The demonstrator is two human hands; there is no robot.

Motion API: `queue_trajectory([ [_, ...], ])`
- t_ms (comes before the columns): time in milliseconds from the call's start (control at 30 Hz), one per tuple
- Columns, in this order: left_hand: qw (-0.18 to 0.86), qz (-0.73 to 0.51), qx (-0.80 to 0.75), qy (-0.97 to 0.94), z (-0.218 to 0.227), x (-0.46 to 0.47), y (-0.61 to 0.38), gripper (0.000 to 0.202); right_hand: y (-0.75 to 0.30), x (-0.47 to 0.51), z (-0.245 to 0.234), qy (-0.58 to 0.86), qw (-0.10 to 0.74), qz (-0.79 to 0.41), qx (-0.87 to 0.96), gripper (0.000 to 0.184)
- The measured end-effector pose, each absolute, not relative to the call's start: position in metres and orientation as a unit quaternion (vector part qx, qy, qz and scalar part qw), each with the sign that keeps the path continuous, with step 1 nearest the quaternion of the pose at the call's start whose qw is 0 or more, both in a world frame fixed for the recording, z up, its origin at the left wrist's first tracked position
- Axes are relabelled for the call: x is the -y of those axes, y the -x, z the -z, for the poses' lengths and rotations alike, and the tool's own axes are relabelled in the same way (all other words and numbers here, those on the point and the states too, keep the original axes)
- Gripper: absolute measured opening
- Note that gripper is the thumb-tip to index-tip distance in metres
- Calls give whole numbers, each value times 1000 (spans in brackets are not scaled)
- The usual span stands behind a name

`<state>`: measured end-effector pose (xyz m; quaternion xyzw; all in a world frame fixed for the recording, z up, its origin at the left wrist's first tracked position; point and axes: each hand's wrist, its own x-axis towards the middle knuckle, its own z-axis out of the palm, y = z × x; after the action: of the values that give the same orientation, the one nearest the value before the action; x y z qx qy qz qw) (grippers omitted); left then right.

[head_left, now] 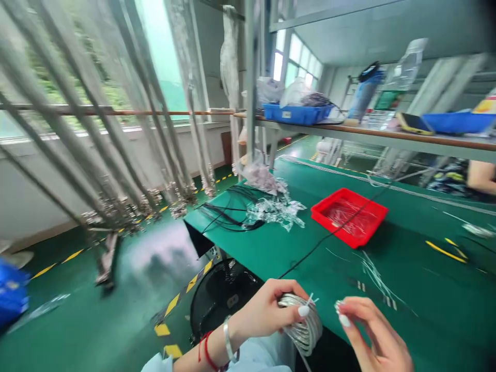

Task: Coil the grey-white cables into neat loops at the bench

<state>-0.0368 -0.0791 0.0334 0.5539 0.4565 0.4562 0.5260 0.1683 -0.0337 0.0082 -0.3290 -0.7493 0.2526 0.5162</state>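
My left hand (271, 310) is closed around a coil of silvery cable (304, 328), held at the near edge of the green table (387, 279). A small white tie sticks out of the coil by my thumb. My right hand (374, 333) is just right of the coil, fingers pinched together on something I cannot make out. A thin black wire (333, 231) runs from near my hands across the table toward the far right.
A red tray (321, 213) holding clear wires sits mid-table. Black cables (228, 217) and clear plastic bags (277, 211) lie at the table's left end. A black fan (220, 297) stands on the floor below. Blue bins (296, 114) and bottles are on the shelf. Another person's arm (480, 175) shows far right.
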Motion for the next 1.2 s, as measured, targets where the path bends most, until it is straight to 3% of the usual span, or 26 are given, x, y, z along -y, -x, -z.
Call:
queue_trajectory([
  [200, 636, -386, -461, -484, -46, 58, 23, 46, -176, 12, -50, 201, 481, -74, 850, 20],
  [400, 716, -300, -401, -486, -58, 38, 10, 28, -197, 1, -63, 160, 403, -8, 901, 15],
  [533, 727, -233, -391, -514, -60, 31, 7, 26, -204, 0, -71, 136, 355, 17, 925, 8],
  [767, 704, -154, -389, -574, -61, 26, 5, 30, -204, 13, -80, 106, 203, 131, 965, 25],
  [933, 632, -137, -369, -667, -62, 23, 7, 32, -202, 19, -75, 101, 169, 92, 976, 21],
  [1067, 535, -103, -385, -745, -62, 24, 7, 27, -202, 20, -61, 131, 188, 32, 973, 23],
  [1200, 375, -118, -412, -822, -59, 28, 3, 22, -203, 22, -38, 198, 226, -16, 954, 26],
])
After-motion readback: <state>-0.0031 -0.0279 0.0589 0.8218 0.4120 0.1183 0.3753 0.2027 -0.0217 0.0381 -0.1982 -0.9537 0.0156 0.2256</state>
